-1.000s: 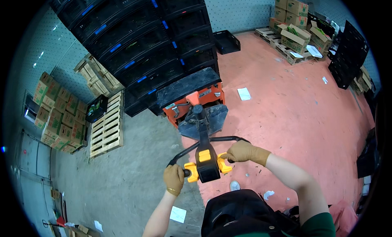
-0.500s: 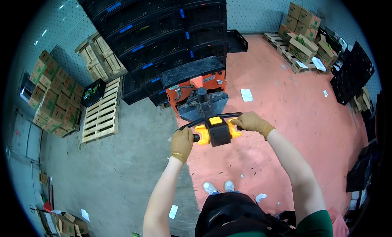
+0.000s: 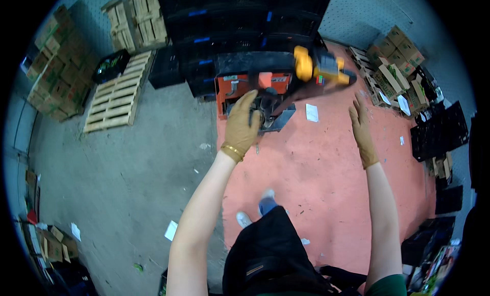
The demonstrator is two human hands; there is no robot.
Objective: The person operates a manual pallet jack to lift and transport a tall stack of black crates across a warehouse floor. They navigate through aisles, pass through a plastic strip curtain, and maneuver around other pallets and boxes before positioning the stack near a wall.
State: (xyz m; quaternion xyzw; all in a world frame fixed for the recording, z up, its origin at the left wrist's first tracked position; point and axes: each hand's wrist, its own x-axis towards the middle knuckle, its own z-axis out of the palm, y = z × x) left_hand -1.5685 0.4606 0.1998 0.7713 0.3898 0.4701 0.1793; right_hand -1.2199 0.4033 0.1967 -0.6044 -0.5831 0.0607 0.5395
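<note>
Grasping nothing visible, the left hand [image 3: 240,123] is held before the orange pallet jack [image 3: 265,80], the released right hand [image 3: 362,130] to its right, both best kept clear of its handle [image 3: 325,67].

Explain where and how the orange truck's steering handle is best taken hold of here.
Probably by the black grip at the right end of the yellow-and-black control head, coming from the near side with the right hand. The shaft leans right, so that end lies nearest this open hand; blur hides finer detail.
</note>
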